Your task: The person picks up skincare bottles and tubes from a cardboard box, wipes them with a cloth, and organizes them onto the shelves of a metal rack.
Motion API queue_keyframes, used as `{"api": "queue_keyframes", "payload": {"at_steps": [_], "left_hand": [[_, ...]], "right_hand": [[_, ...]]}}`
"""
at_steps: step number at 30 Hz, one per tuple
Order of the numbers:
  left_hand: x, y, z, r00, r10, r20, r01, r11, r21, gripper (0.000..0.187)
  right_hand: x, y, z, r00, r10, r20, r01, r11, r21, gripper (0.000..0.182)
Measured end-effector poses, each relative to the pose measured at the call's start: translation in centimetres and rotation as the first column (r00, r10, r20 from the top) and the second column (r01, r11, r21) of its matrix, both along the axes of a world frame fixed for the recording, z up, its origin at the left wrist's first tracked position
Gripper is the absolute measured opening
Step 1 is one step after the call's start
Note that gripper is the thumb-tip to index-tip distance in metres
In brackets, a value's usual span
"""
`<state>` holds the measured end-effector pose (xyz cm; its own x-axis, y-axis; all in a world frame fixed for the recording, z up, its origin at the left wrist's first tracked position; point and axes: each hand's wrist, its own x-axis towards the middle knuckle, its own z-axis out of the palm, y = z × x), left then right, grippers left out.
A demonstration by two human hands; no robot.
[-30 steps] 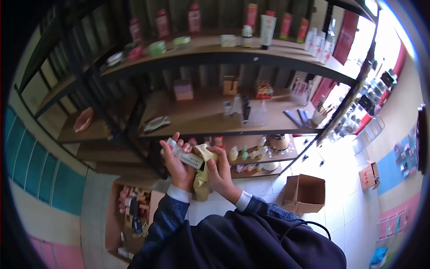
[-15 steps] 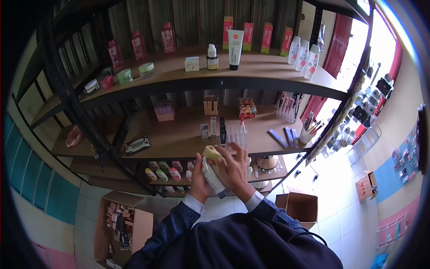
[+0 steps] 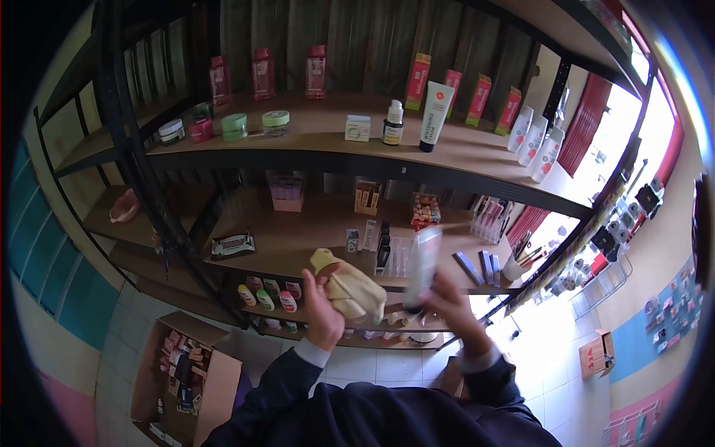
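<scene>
My left hand [image 3: 322, 313] grips a crumpled pale yellow cloth [image 3: 350, 289] in front of the middle shelf. To its right, my right hand [image 3: 456, 305] holds a white tube [image 3: 423, 268] near its dark lower end; the tube is upright, slightly tilted and blurred by motion. Behind the tube, a clear divided holder [image 3: 396, 255] stands on the middle shelf, partly hidden. On the upper shelf a similar whitening cream tube [image 3: 436, 115] stands on its dark cap beside a pump bottle [image 3: 393, 123].
Pink bottles [image 3: 316, 72], jars [image 3: 234, 127] and slim pink boxes [image 3: 479, 100] stand on the upper shelf [image 3: 298, 153]. Brushes fill a cup [image 3: 514, 268] at the right. Small bottles [image 3: 289, 301] line a lower shelf. An open carton [image 3: 220, 387] with packages sits at lower left.
My hands have moved apart. The tube has left the cloth and swung right and upright in my right hand; the cloth stays in my left. The view has shifted.
</scene>
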<state>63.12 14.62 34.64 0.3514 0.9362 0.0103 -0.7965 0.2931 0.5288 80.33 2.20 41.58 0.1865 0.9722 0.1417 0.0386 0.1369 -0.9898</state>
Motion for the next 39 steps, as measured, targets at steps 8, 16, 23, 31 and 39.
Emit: {"api": "queue_keyframes", "payload": {"at_steps": [8, 16, 23, 31, 39], "left_hand": [[-8.1, 0.1, -4.0, 0.966, 0.204, -0.158, -0.195, 0.978, 0.072, 0.057], [-13.7, -0.2, -7.7, 0.9, 0.385, -0.206, -0.391, 0.92, 0.014, 0.054], [-15.1, -0.3, -8.5, 0.862, 0.424, -0.279, -0.446, 0.895, -0.02, 0.053], [-14.9, 0.0, -8.9, 0.837, 0.439, -0.327, -0.451, 0.892, 0.042, 0.052], [-16.3, -0.2, -9.9, 0.855, 0.416, -0.31, -0.421, 0.906, 0.052, 0.035]], "right_hand": [[14.8, 10.6, 15.4, 0.701, -0.581, 0.414, 0.448, 0.81, 0.377, 0.051], [18.5, 20.5, 15.3, 0.681, -0.363, 0.636, 0.347, 0.925, 0.156, 0.047], [17.3, 22.1, 15.2, 0.609, -0.269, 0.746, 0.194, 0.963, 0.189, 0.04], [15.2, 22.2, 15.1, 0.602, -0.28, 0.748, 0.185, 0.96, 0.21, 0.029], [20.2, 22.6, 15.0, 0.605, -0.206, 0.769, 0.123, 0.979, 0.165, 0.04]]}}
